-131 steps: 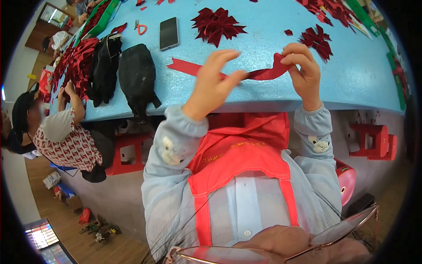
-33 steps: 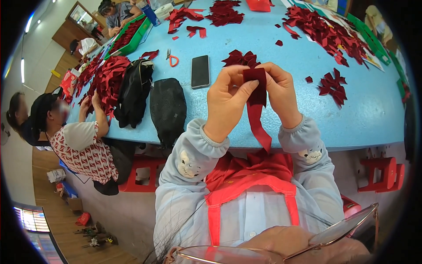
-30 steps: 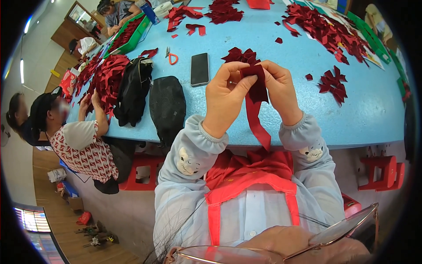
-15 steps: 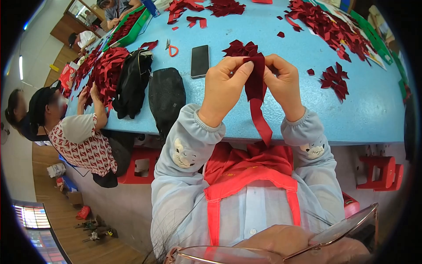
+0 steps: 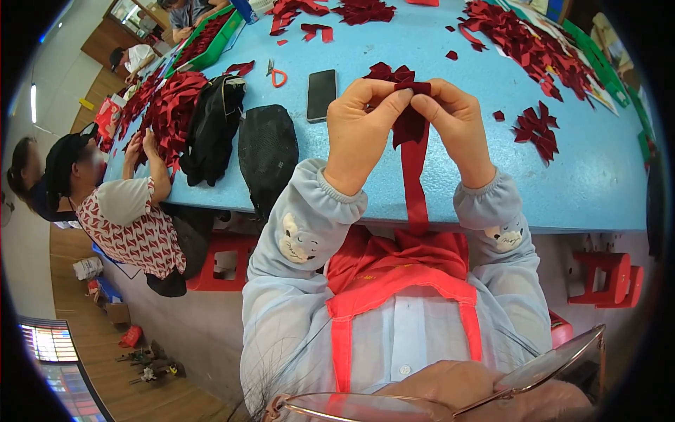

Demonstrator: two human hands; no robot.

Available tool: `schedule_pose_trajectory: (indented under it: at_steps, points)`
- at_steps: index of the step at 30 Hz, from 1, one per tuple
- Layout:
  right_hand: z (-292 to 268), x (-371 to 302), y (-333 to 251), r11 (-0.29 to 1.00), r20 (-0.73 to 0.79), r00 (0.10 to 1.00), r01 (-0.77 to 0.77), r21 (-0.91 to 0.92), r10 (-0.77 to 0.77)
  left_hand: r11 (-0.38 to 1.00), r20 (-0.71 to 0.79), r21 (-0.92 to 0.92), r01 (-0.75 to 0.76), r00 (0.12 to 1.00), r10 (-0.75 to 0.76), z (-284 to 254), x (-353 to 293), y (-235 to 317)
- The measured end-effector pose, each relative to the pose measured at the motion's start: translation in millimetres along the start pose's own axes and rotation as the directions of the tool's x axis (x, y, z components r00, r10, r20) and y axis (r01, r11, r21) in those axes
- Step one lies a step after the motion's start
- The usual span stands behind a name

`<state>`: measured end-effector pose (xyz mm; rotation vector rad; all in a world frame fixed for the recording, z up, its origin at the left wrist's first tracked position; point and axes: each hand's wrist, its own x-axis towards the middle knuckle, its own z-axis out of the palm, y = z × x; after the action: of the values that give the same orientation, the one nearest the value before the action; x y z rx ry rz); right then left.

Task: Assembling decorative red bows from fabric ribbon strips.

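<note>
A dark red velvet ribbon [image 5: 415, 172] hangs from my two hands above the table's near edge, its long tail reaching down toward my red apron. My left hand [image 5: 362, 130] pinches the folded top of it between thumb and forefinger. From the other side my right hand [image 5: 453, 123] pinches the same fold, and the two thumbs nearly meet. Just beyond my fingers lies a small heap of red ribbon bows [image 5: 390, 72], partly hidden by the hands. A black phone [image 5: 322, 96] lies left of my left hand.
The blue table [image 5: 337, 165] carries orange-handled scissors [image 5: 279, 77], two black cloth bags [image 5: 268, 151], a few bows [image 5: 538, 132] at right and a large red ribbon pile [image 5: 527, 53] at far right. At left, a co-worker [image 5: 130, 211] handles another pile. Red stools [image 5: 601, 278] stand below.
Both thumbs have come closer together at the ribbon's top, which is now folded crosswise. The tail hangs straighter. My right hand has shifted slightly right.
</note>
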<state>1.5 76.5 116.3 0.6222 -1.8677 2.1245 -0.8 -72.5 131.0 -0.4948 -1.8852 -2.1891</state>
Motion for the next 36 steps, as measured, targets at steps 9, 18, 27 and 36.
schedule_pose_trajectory:
  at_steps: [9,18,27,36]
  points:
    - [21,8,-7,1.000,-0.167,0.986,0.002,-0.018,-0.005,0.999,-0.033,0.046,0.008,0.999,-0.007,-12,-11,0]
    - [37,-2,-9,0.993,-0.136,0.983,0.115,-0.039,-0.120,0.996,-0.105,0.030,-0.083,0.991,0.086,-13,-24,-1]
    - [23,3,-12,0.998,-0.126,0.992,-0.002,0.067,0.011,0.986,0.046,0.125,-0.110,0.993,0.105,-16,-22,4]
    - [19,27,-16,0.987,0.005,0.998,-0.068,0.145,0.068,0.995,0.028,0.095,-0.018,0.999,0.015,-18,-5,13]
